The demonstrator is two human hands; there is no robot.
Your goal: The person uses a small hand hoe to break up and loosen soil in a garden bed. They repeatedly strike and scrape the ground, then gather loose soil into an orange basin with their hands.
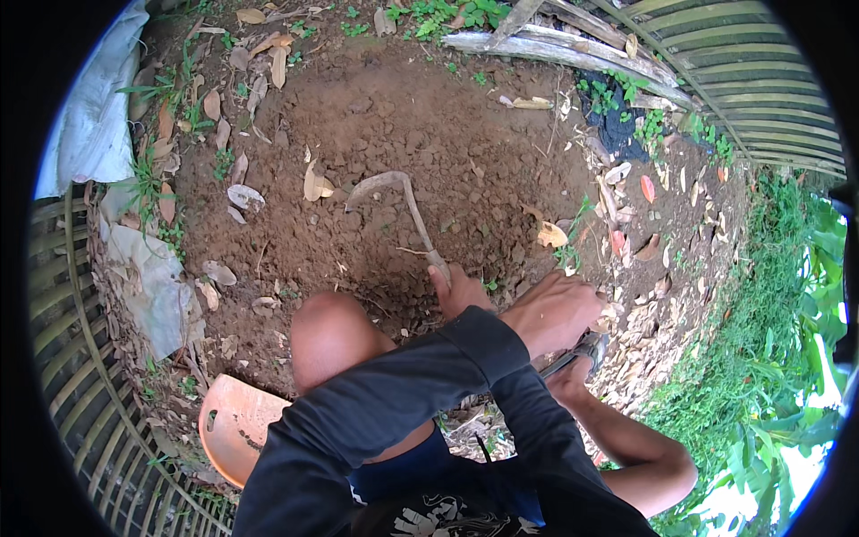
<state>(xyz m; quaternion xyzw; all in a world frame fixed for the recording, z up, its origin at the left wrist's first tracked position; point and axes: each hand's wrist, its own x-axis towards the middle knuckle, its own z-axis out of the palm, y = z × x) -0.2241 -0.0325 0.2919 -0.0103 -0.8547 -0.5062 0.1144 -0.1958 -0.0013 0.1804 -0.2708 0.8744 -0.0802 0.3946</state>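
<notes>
My forearms cross in dark sleeves. My right hand (pixel 463 294) shows beyond the left sleeve, its fingers wrapped round the lower end of a soil-coated sickle (pixel 414 210). The sickle's hooked end curves left and lies against the loose brown soil (pixel 304 237). Reaching across to the right, my left hand (pixel 557 311) is closed, knuckles up, above my sandalled foot. Pale dry leaves are close to its fingers; whether it grips anything is hidden.
An orange plastic basin (pixel 234 421) with soil bits stands at lower left. Slatted fences (pixel 752 80) curve along both sides. Old wood (pixel 564 55) lies at the far edge. White sheeting (pixel 94 112) hangs at left. Green plants (pixel 743 358) grow on the right.
</notes>
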